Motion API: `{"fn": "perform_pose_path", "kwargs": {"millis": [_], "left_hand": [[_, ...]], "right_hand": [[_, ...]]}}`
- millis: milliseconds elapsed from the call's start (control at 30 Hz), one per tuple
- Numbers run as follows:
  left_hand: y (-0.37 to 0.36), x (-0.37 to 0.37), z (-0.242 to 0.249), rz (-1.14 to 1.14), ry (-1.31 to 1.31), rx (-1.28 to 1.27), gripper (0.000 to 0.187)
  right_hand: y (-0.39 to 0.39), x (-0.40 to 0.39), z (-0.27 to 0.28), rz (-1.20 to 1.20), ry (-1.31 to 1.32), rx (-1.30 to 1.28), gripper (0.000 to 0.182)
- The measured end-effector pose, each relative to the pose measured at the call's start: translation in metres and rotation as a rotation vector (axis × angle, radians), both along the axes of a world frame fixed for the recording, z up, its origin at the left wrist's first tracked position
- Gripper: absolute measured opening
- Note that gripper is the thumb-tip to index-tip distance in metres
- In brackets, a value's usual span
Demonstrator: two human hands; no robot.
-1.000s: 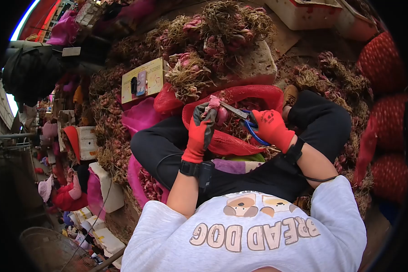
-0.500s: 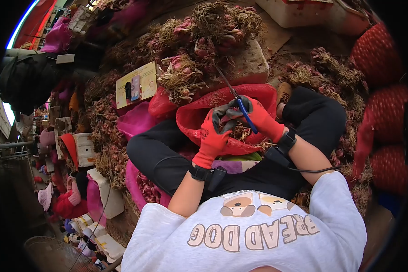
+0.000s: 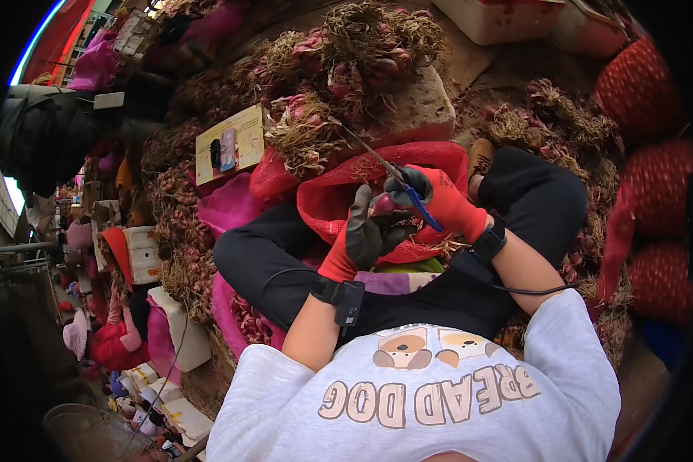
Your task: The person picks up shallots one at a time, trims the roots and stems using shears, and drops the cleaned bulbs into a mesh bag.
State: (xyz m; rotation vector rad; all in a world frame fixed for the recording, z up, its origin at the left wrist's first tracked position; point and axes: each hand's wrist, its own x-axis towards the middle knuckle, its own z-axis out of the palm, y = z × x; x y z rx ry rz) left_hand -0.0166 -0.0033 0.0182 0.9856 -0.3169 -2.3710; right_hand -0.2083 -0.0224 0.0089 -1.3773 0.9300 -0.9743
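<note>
In my gloved right hand is a pair of long-bladed scissors with blue handles, the blades pointing up and left. My left hand, in a red glove with a dark palm, is turned palm up. A reddish shallot sits between its thumb and curled fingers, close beside the scissors' handles. Both hands are over the mouth of a red mesh bag between my legs, with dry trimmings partly visible inside. The scissors' tip reaches toward a heap of shallots with dried roots and stalks.
A pale block stands under the heap. To its left, a yellow box carries a phone-like item. Filled red mesh sacks line the right side. More shallots lie on the left, and a person in red sits farther off.
My left hand has turned from back-up to palm-up, and the shallot now shows in it. My right hand has shifted slightly, tilting the scissors' blades farther left.
</note>
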Motion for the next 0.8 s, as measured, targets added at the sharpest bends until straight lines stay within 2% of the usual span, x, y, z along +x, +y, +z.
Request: {"fn": "perform_pose_path", "kwargs": {"millis": [33, 100, 133, 167, 267, 333, 400, 467, 533, 633, 667, 700, 767, 800], "left_hand": [[0.0, 0.003, -0.007, -0.009, 0.039, -0.053, 0.052], [0.001, 0.009, -0.021, -0.03, 0.115, -0.156, 0.051], [0.005, 0.007, -0.02, 0.028, 0.244, -0.249, 0.046], [0.006, 0.005, -0.021, 0.048, 0.127, -0.322, 0.044], [0.009, -0.006, -0.024, 0.112, -0.196, -0.585, 0.04], [0.01, -0.014, -0.015, 0.144, -0.376, -0.816, 0.042], [0.002, 0.001, -0.02, -0.092, -0.593, -1.043, 0.044], [-0.002, 0.007, -0.023, -0.135, -0.502, -0.928, 0.046], [-0.002, 0.001, -0.004, 0.017, -0.11, -0.473, 0.05], [-0.003, 0.009, -0.012, 0.097, -0.097, -0.53, 0.048], [-0.003, 0.008, -0.014, 0.184, -0.143, -0.488, 0.043], [-0.008, 0.011, -0.01, 0.247, -0.043, -0.419, 0.045], [-0.019, 0.024, -0.003, 0.376, 0.159, -0.283, 0.048], [-0.023, 0.033, -0.006, 0.397, 0.217, -0.283, 0.049]], "right_hand": [[0.001, 0.0, 0.004, 0.022, 0.035, -0.02, 0.026], [0.002, 0.003, -0.003, -0.01, -0.104, -0.013, 0.024], [0.002, 0.003, -0.004, -0.028, -0.135, -0.02, 0.022], [0.001, 0.003, -0.004, -0.045, -0.166, -0.028, 0.02], [-0.001, -0.002, -0.002, 0.006, -0.297, 0.337, 0.024], [0.0, -0.002, -0.003, 0.013, -0.378, 0.372, 0.026], [0.0, -0.003, -0.007, 0.039, -0.391, 0.4, 0.026], [0.0, -0.006, -0.01, 0.083, -0.335, 0.421, 0.025], [0.003, -0.005, 0.003, 0.058, -0.365, 0.404, 0.023], [-0.002, -0.012, -0.002, -0.029, -0.312, 0.339, 0.025], [-0.003, -0.016, -0.003, -0.067, -0.176, 0.225, 0.027], [-0.004, -0.019, -0.002, -0.115, -0.033, 0.117, 0.029], [-0.002, -0.021, 0.006, -0.212, 0.449, -0.278, 0.035], [0.002, -0.019, 0.022, -0.209, 0.562, -0.269, 0.041]]}}
